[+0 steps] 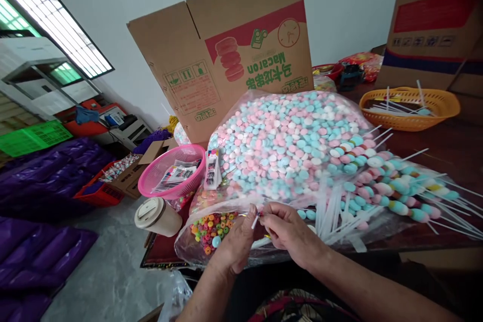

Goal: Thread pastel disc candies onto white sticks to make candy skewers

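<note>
Thin white plastic stick (255, 222): light, stiff, slippery, best pinched near its tip; both the left hand (237, 241) and right hand (287, 231) are pinching it, just in front of the clear bag of pastel candy discs (279, 146). Finished candy skewers (392, 186) are crowding the bag's right; the table edge is lying close below.

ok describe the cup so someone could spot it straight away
Start at the big brown cardboard box standing behind the table. Drop to the pink basket at its lower left. Just below it lies the cup, tipped on its side: beige, lidded, the only drink container there.
</note>
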Demonstrator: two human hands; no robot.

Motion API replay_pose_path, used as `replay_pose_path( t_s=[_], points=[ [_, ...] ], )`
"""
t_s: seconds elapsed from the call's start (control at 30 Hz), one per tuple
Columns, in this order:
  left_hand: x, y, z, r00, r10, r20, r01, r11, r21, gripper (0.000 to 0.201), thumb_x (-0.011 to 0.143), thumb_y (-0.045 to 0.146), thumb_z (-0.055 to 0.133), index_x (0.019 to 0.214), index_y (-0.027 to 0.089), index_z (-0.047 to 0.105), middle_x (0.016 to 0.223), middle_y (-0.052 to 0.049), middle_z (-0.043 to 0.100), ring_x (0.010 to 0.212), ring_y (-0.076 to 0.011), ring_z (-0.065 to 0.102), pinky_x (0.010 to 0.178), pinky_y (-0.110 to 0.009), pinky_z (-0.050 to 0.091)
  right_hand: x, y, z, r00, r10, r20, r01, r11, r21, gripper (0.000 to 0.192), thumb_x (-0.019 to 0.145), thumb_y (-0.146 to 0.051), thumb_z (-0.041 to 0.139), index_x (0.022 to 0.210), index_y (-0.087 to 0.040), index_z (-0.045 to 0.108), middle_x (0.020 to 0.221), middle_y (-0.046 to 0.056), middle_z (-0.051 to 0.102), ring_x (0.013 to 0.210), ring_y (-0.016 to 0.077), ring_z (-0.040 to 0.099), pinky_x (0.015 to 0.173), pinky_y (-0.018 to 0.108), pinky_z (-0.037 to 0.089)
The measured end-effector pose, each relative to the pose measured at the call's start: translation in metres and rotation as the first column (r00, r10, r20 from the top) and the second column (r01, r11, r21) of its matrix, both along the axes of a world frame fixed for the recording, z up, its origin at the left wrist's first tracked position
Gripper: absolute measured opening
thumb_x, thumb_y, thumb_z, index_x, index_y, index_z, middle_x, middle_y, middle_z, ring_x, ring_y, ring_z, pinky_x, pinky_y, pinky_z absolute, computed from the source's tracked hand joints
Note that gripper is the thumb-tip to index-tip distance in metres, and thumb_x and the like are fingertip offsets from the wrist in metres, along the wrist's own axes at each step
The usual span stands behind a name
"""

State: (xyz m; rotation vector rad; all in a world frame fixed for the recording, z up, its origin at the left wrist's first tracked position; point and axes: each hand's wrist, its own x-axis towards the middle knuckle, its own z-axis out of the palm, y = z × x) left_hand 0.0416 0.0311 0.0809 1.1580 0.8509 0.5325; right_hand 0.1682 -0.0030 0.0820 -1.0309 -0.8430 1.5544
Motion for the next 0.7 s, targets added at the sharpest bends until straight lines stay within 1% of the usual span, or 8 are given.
replay_pose_path(
  t_s=[0.07,0.13,0.23,0.3,0.43,0.53,0.6,0.7],
  points=[
    [0.009,-0.006,0.002,0.979,0.119,0.167,-0.092,0.983,-0.159,0.044,0.083,0.054,0.050,0.083,0.013,0.066,0.077,-0.006,0.067,0.086,-0.0223,0.062,0.085,-0.036,0.044,-0.001,-0.003,-0.004,0.999,0.023,-0.032,-0.024,0.999,-0.021,0.027,0.065,-0.036,0.055,0.053,-0.021,0.036,0.041,-0.010,0.031,0.034,0.0025,0.017,0.036,0.021,0.009],
    [0.016,-0.010,0.006,0.935,0.250,0.251,-0.189,0.951,-0.244,0.029,0.075,0.041,0.067,0.080,0.013,0.065,0.079,-0.005,0.068,0.085,-0.0204,0.063,0.084,-0.033,0.045,-0.002,-0.006,-0.008,0.997,0.052,-0.058,-0.055,0.997,-0.046,0.027,0.066,-0.038,0.055,0.055,-0.021,0.038,0.040,-0.011,0.031,0.032,0.0025,0.017,0.034,0.021,0.009],
    [0.022,-0.015,0.004,0.856,0.400,0.327,-0.335,0.912,-0.238,0.028,0.064,0.024,0.078,0.087,0.015,0.064,0.090,-0.005,0.069,0.090,-0.0184,0.063,0.086,-0.029,0.044,-0.005,-0.008,-0.014,0.994,0.082,-0.072,-0.087,0.993,-0.076,0.030,0.067,-0.043,0.054,0.056,-0.022,0.035,0.039,-0.011,0.031,0.030,0.0033,0.016,0.032,0.021,0.011],
    [0.026,-0.019,-0.002,0.830,0.435,0.348,-0.374,0.898,-0.230,0.029,0.068,0.026,0.075,0.093,0.017,0.062,0.094,-0.006,0.069,0.092,-0.0190,0.063,0.085,-0.030,0.045,-0.008,-0.009,-0.020,0.994,0.098,-0.051,-0.102,0.991,-0.086,0.035,0.070,-0.049,0.053,0.056,-0.023,0.034,0.038,-0.011,0.030,0.029,0.0043,0.016,0.032,0.022,0.013],
    [0.027,-0.022,-0.010,0.855,0.428,0.293,-0.389,0.903,-0.184,0.027,0.075,0.033,0.068,0.095,0.015,0.061,0.090,-0.007,0.070,0.089,-0.0192,0.064,0.082,-0.030,0.045,0.005,-0.009,-0.034,0.995,0.052,0.085,-0.049,0.998,-0.035,0.043,0.068,-0.052,0.064,0.052,-0.021,0.039,0.041,-0.010,0.029,0.037,0.0053,0.022,0.037,0.022,0.017],
    [0.022,-0.019,-0.007,0.875,0.420,0.240,-0.432,0.902,-0.004,0.032,0.077,0.033,0.067,0.101,0.015,0.057,0.078,-0.004,0.070,0.075,-0.0156,0.064,0.074,-0.027,0.046,0.029,-0.009,-0.039,0.981,-0.058,0.183,0.054,0.998,0.025,0.040,0.062,-0.044,0.073,0.052,-0.018,0.045,0.050,-0.006,0.039,0.050,0.0069,0.034,0.044,0.021,0.026],
    [0.023,-0.018,-0.008,0.937,0.317,0.144,-0.334,0.936,0.114,0.044,0.080,0.036,0.063,0.117,0.016,0.050,0.068,-0.001,0.067,0.061,-0.0141,0.062,0.063,-0.025,0.045,0.040,-0.011,-0.038,0.974,-0.105,0.201,0.094,0.993,0.067,0.032,0.068,-0.046,0.068,0.067,-0.017,0.054,0.062,-0.004,0.050,0.059,0.0097,0.045,0.051,0.021,0.034],
    [0.036,-0.025,-0.018,0.992,0.092,-0.083,-0.073,0.976,0.207,0.061,0.081,0.035,0.059,0.133,0.014,0.036,0.058,0.002,0.062,0.048,-0.0129,0.055,0.051,-0.024,0.041,0.035,-0.016,-0.036,0.963,-0.171,0.210,0.138,0.977,0.162,0.031,0.076,-0.046,0.060,0.087,-0.018,0.055,0.070,-0.001,0.056,0.064,0.0125,0.053,0.056,0.024,0.042]
  ],
)
